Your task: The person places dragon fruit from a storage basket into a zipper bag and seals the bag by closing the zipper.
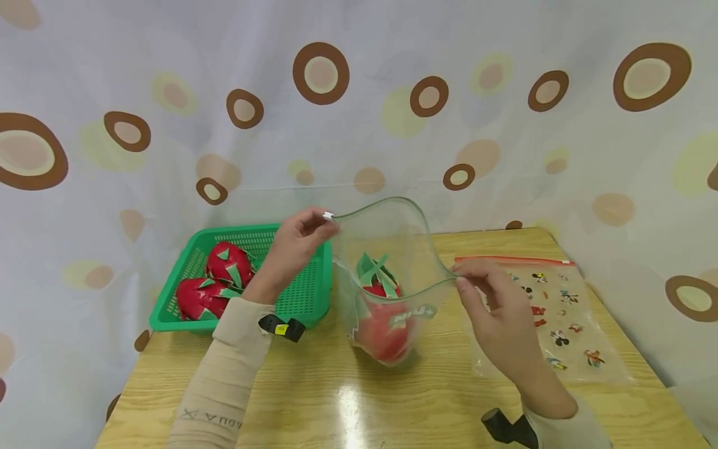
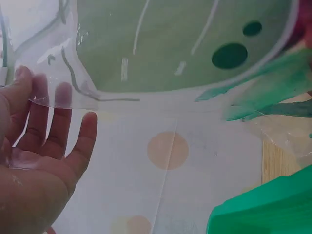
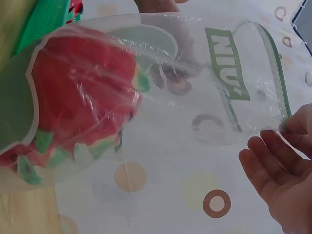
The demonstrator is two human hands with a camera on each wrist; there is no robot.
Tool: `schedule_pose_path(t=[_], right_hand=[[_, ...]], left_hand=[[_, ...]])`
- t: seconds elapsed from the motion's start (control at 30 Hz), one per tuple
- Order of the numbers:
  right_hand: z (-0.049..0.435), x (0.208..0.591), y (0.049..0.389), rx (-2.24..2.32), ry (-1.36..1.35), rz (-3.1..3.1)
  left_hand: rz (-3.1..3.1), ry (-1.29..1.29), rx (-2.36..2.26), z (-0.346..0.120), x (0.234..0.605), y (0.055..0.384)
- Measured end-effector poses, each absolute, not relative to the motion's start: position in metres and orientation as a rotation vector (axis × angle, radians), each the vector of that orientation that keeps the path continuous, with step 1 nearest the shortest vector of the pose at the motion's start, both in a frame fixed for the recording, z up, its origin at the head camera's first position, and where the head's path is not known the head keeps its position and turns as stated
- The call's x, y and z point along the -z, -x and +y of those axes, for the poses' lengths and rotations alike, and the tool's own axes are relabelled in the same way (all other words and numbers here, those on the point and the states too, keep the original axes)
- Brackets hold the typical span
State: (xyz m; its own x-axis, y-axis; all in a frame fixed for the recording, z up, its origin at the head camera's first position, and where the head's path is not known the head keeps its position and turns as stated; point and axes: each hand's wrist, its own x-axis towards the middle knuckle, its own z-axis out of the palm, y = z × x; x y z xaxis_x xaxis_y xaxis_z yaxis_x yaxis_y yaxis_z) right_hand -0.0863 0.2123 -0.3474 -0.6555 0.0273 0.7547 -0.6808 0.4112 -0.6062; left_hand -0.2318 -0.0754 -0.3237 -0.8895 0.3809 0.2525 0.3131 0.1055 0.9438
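Note:
A clear zip bag (image 1: 417,315) with a green rim is spread wide between my two hands. My left hand (image 1: 291,249) pinches its left top corner by the white slider (image 1: 328,216). At the opposite corner, my right hand (image 1: 502,324) pinches the rim between thumb and forefinger. Inside the bag, low down, sits a red dragon fruit (image 1: 383,337) with green leaf tips pointing up toward the mouth. The right wrist view shows the dragon fruit (image 3: 87,83) through the plastic, along with the printed letters NIU (image 3: 227,63).
To the left stands a green plastic basket (image 1: 182,326) holding red dragon fruits (image 1: 230,262). Flat on the wooden table (image 1: 314,399) at the right lies another zip bag (image 1: 566,340) with cartoon prints and a red seal. A patterned curtain (image 1: 359,137) hangs behind.

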Motion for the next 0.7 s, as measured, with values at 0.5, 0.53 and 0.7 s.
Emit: schedule_pose_path(t=[0.5,0.53,0.7], right_hand=[[0.243,0.326,0.116,-1.760,-0.157,-1.933],[0.245,0.326,0.119,-1.794,-0.178,-1.903],[0.253,0.321,0.133,-1.914,-0.283,-1.755]], left_hand=[[2.369,-0.912,-2.116,-0.090,0.324,0.214],[2.341,-0.903,-2.137,-0.091,0.324,0.212],[2.268,-0.840,-2.217,-0.097,0.323,0.206]])
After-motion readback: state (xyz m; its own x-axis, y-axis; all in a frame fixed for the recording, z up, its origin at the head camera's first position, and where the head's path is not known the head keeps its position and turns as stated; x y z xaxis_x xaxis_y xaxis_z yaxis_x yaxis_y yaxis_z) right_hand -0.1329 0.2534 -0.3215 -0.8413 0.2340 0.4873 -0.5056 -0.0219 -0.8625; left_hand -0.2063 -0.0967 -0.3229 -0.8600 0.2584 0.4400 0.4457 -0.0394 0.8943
